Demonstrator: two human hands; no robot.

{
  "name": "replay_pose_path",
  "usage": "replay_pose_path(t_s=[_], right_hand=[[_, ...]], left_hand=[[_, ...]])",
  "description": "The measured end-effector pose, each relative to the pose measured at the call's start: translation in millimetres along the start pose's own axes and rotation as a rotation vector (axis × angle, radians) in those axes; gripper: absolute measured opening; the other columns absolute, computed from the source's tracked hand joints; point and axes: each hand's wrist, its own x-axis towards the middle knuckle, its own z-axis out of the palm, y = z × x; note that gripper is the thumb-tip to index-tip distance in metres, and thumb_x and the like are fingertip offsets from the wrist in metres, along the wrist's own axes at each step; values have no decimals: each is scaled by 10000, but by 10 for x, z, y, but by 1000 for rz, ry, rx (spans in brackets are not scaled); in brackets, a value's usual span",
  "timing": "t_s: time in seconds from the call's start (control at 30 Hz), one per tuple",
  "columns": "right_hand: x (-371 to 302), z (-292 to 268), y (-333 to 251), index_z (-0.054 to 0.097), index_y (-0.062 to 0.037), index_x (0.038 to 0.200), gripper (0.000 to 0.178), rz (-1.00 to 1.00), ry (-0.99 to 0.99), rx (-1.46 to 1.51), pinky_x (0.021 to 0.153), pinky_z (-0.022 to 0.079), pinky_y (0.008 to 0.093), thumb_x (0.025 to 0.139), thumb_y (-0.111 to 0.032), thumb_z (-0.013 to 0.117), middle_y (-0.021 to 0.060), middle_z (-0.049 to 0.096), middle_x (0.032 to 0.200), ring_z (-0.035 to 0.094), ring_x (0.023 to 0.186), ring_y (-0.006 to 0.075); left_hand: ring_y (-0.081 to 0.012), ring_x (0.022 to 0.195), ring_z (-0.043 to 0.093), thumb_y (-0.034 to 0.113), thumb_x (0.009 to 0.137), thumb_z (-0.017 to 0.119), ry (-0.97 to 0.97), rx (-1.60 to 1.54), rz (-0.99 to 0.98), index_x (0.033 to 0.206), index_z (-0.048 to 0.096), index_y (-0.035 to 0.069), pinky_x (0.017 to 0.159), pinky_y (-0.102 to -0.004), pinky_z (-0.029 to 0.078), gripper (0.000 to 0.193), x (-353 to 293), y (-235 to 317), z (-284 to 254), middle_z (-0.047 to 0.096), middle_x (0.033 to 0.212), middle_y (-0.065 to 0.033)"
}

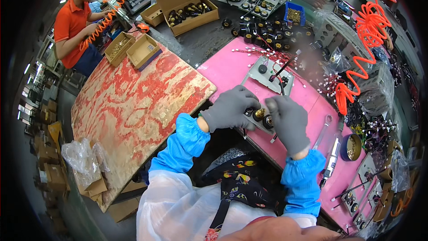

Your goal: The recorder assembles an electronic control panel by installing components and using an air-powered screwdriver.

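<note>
A small grey metal plate with black round fittings and a brass-coloured stem [259, 114] is between my hands at the edge of the pink table. My gloved left hand [232, 108] is closed around its left end, fingers curled over a black fitting. Over its right end my gloved right hand [287, 122] has its fingers bent and pressed together; what they hold is hidden. A dark thin lead rises just above those fingertips. Beyond my hands a second grey plate with black parts [263, 68] lies on the pink surface.
Black round parts [267, 33] and red wires sit at the back. A wrench [322, 131], a screwdriver-like tool [332, 158] and a round tin [351, 147] lie right. Orange coiled hoses [374, 27] hang there. Boxes [143, 50] stand left, near a person in orange [71, 24].
</note>
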Motion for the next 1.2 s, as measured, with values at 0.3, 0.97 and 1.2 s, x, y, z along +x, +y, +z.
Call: replay_pose_path(t_s=[0.3, 0.97, 1.2], right_hand=[[-255, -131, -1, 554, -47, 1259, 328, 316, -21, 704, 663, 513, 331, 958, -171, 516, 138, 659, 790, 661, 704, 206], [-285, 20, -5, 559, -95, 1261, 312, 297, -19, 679, 669, 517, 367, 965, -165, 490, 153, 692, 855, 688, 773, 292], [-332, 115, 19, 556, -120, 1276, 325, 165, 45, 514, 678, 521, 377, 956, -160, 514, 169, 680, 878, 688, 796, 295]], left_hand=[[-297, 1035, 545, 323, 535, 842, 44, -4, 36, 1040, 673, 113, 901, -396, 470, 572, 11, -19, -7, 627, 1039, -67], [-299, 1038, 544, 320, 527, 845, 51, -14, 30, 1025, 672, 109, 905, -397, 465, 568, -14, -30, 23, 627, 1033, -69], [-294, 1038, 545, 311, 526, 844, 57, -38, 28, 1025, 675, 111, 906, -394, 466, 564, 1, -15, 8, 627, 1031, -66]])
